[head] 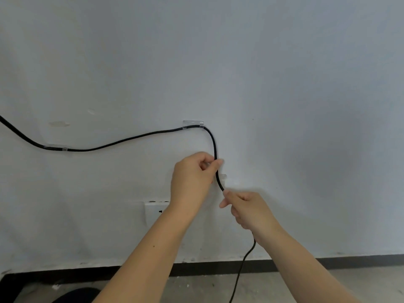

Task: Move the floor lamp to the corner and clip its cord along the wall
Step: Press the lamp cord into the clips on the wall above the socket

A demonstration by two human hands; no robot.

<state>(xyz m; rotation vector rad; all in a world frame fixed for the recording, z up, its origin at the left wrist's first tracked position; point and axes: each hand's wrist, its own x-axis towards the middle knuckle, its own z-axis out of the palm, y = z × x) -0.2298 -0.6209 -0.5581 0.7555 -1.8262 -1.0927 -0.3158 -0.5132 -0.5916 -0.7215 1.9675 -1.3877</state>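
A black lamp cord [122,141] runs along the white wall from the left edge. It passes through one clear clip [55,147] and a second clear clip [193,124], then bends down. My left hand [192,178] pinches the cord just below that bend. A third clear clip [222,177] sits on the wall beside the cord, partly hidden by my left hand. My right hand [249,209] grips the cord lower down, and the cord hangs from it to the floor. The lamp is out of view.
A white wall socket [155,212] sits low on the wall behind my left forearm. A dark skirting strip [328,262] runs along the bottom of the wall above a grey concrete floor [207,287]. A dark object lies at the bottom left.
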